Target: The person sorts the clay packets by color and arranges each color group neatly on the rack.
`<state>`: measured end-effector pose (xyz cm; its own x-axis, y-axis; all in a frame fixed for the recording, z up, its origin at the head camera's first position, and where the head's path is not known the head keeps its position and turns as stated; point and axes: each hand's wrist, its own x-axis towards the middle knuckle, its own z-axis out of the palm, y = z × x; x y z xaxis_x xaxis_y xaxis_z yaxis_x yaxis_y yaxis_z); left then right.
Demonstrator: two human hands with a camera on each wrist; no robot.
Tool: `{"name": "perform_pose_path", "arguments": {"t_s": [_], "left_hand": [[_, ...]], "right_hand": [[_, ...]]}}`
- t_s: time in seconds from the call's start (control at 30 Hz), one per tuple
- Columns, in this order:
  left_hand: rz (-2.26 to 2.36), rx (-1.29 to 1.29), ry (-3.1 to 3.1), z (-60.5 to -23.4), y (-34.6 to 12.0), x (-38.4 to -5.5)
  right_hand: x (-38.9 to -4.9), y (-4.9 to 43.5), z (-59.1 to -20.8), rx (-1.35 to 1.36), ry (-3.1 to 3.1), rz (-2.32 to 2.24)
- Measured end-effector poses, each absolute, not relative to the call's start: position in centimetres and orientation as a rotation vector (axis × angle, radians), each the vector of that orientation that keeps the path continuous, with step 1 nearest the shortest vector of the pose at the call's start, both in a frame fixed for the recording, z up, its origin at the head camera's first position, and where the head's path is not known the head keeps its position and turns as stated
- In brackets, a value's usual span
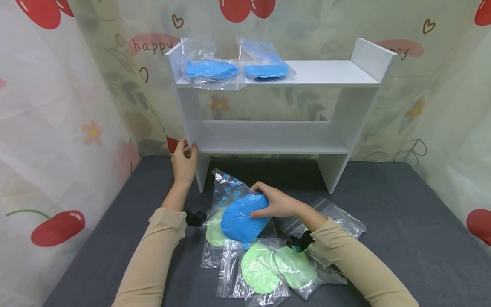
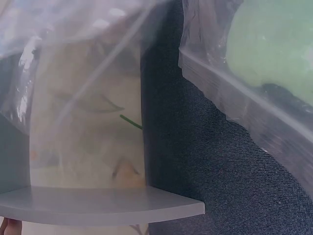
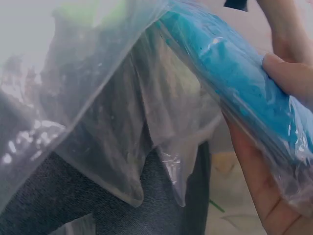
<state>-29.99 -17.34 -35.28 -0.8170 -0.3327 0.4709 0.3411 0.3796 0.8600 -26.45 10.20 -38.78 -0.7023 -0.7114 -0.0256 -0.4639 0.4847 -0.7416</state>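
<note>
My right hand [image 1: 278, 202] grips a clear plastic bag of blue clay-like material [image 1: 241, 217], held over the other bags. In the right wrist view, the thumb [image 3: 283, 71] lies on one face of this blue bag [image 3: 230, 68] and the fingers are behind it. My left hand [image 1: 185, 164] holds the front edge of the left side panel of a white shelf [image 1: 268, 136], thumb and fingers on either side. Beneath the blue bag, a bag with a pale green disc [image 1: 215, 230] is partly covered; blue specks show near its top.
Two bags of blue material, one left [image 1: 212, 70] and one right [image 1: 266, 70], lie on the shelf's top board. Bags with green discs [image 1: 261, 273] overlap on the dark table [image 1: 383, 256] near its front. Another clear bag [image 1: 341, 217] lies under my right forearm. Patterned cloth [image 1: 92, 179] surrounds the table.
</note>
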Motion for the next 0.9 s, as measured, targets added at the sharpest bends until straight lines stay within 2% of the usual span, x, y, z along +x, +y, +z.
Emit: {"name": "perform_pose_path", "arguments": {"t_s": [0.4, 0.9], "left_hand": [[-1.486, -0.016, -2.046, -35.2, -17.3, -29.9], [-1.49, -0.008, -2.051, -35.3, -17.3, -29.9]], "right_hand": [[-26.1, 11.8, -37.6, -1.0, 2.125, -1.281], [-25.5, 12.7, -36.8, -1.087, 2.392, -1.375]]}}
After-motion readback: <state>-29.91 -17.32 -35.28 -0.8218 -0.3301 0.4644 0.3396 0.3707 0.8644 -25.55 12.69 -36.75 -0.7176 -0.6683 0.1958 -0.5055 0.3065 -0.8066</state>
